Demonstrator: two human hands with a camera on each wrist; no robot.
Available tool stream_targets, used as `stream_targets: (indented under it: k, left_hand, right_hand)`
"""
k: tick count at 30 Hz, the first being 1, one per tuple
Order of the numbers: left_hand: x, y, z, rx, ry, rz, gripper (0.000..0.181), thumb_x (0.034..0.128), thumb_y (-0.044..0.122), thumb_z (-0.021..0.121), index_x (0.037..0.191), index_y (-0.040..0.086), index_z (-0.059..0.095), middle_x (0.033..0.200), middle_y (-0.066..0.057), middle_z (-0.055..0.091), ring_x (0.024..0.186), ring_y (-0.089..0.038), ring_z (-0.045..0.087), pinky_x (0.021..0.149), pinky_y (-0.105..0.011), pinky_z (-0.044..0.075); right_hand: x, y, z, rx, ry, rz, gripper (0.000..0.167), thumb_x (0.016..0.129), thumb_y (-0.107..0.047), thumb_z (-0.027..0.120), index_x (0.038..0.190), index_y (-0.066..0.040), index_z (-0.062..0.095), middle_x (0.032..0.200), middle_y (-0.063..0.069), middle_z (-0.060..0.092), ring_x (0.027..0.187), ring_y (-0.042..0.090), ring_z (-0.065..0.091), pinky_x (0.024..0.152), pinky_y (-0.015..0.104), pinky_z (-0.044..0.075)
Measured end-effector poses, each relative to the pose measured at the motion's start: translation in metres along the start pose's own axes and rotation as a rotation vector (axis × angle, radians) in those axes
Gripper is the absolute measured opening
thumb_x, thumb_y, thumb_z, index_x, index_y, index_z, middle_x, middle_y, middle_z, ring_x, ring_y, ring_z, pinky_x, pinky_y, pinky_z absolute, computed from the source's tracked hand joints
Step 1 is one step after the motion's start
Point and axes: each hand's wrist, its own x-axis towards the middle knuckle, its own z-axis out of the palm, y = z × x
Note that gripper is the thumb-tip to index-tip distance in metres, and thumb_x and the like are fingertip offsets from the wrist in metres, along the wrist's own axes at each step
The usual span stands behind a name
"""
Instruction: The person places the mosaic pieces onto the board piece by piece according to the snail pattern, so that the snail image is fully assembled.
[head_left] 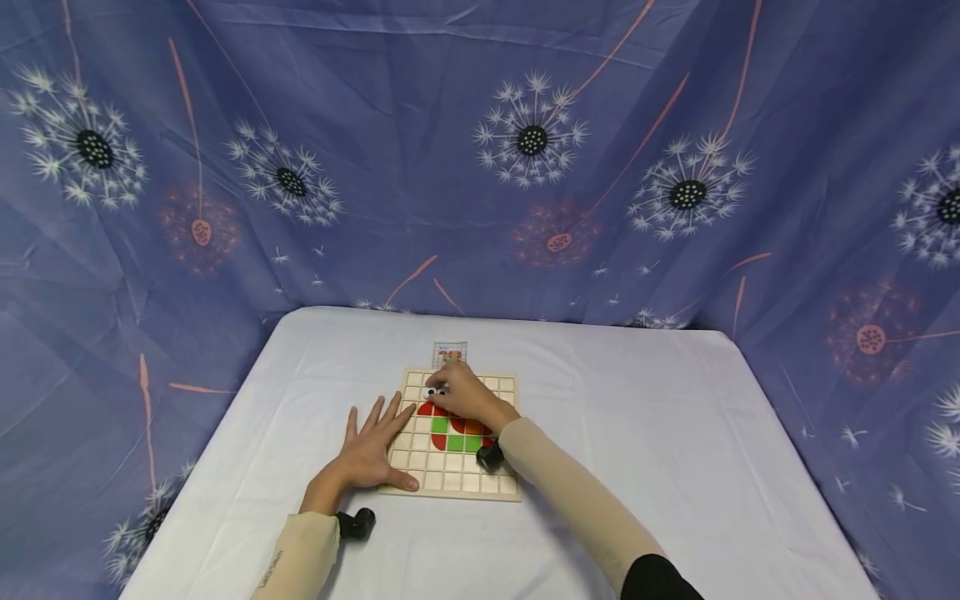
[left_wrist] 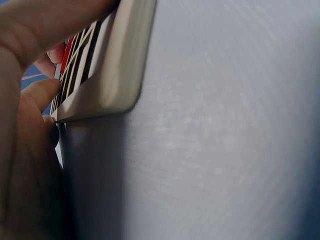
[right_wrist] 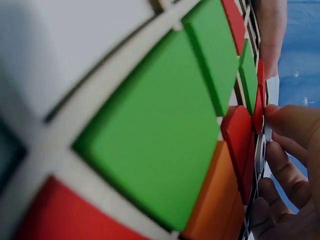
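A wooden grid board (head_left: 453,483) lies on the table, with red, green and orange tiles set in several of its squares. My right hand (head_left: 467,396) reaches over the upper part of the board and pinches a small white tile (right_wrist: 268,133) between thumb and finger. A white tile with a black eye (right_wrist: 260,154) sits beside those fingertips. Green tiles (right_wrist: 150,135) and an orange tile (right_wrist: 217,192) show close up in the right wrist view. My left hand (head_left: 369,454) rests with spread fingers on the board's left side, its thumb at the lower-left corner.
Behind the board lies a small printed pattern card (head_left: 450,350), partly covered by the right hand. A white cloth covers the table (head_left: 637,400). A blue curtain with dandelion prints (head_left: 420,167) hangs behind it. Black wrist cameras (head_left: 356,524) are on both wrists.
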Motion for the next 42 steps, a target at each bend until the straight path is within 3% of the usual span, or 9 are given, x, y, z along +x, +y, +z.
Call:
stream_targets:
  k: [10,19,25,30,36,42]
  left_hand:
    - [0.003,-0.001,0.000,0.001,0.001,0.007,0.134,0.0568,0.068,0.089,0.164,0.015,0.029,0.174,-0.015,0.008,0.158,-0.048,0.004,0.117,-0.076,-0.011]
    - [0.001,0.000,0.000,-0.009,0.005,0.016,0.135,0.0559,0.069,0.090,0.164,0.014,0.029,0.173,-0.017,0.010,0.158,-0.049,0.004,0.117,-0.076,-0.012]
    - [0.003,0.001,0.000,-0.004,0.016,0.031,0.135,0.0555,0.069,0.090,0.164,0.015,0.029,0.173,-0.017,0.010,0.158,-0.049,0.004,0.117,-0.076,-0.012]
    - [0.001,0.001,-0.001,-0.005,0.008,0.012,0.136,0.0549,0.071,0.089,0.164,0.015,0.029,0.174,-0.015,0.010,0.158,-0.048,0.004,0.117,-0.076,-0.012]
    - [-0.006,0.000,0.000,-0.014,0.028,0.007,0.135,0.0541,0.067,0.091,0.163,0.013,0.031,0.173,-0.018,0.012,0.157,-0.050,0.006,0.116,-0.077,-0.012]
    - [-0.008,0.003,0.002,-0.027,0.021,0.023,0.130,0.0602,0.067,0.089,0.163,0.013,0.030,0.173,-0.017,0.011,0.158,-0.048,0.006,0.118,-0.075,-0.011]
  right_hand:
    - [0.002,0.004,-0.001,0.017,-0.011,0.007,0.024,0.100,-0.019,0.069,0.122,-0.012,0.076,0.113,0.001,0.074,0.106,0.014,0.066,0.104,0.035,0.051]
    - [0.001,0.004,0.003,0.027,0.009,-0.018,0.024,0.099,-0.012,0.068,0.122,-0.011,0.076,0.114,0.001,0.076,0.104,0.012,0.070,0.101,0.031,0.053]
    - [-0.001,0.002,-0.002,0.032,0.009,-0.012,0.021,0.100,-0.011,0.065,0.117,-0.011,0.078,0.112,0.002,0.075,0.106,0.015,0.066,0.107,0.036,0.049]
    - [-0.006,0.004,-0.003,0.067,0.018,0.004,0.027,0.100,-0.015,0.066,0.126,-0.010,0.073,0.118,0.002,0.073,0.107,0.015,0.067,0.104,0.037,0.052]
    - [-0.021,0.009,-0.009,0.172,0.100,0.048,0.035,0.102,-0.022,0.063,0.135,-0.010,0.068,0.123,0.004,0.070,0.111,0.019,0.063,0.105,0.042,0.050]
    - [-0.049,0.022,-0.038,0.195,0.204,0.084,0.036,0.100,-0.017,0.066,0.134,-0.004,0.067,0.125,0.015,0.069,0.118,0.031,0.060,0.105,0.051,0.049]
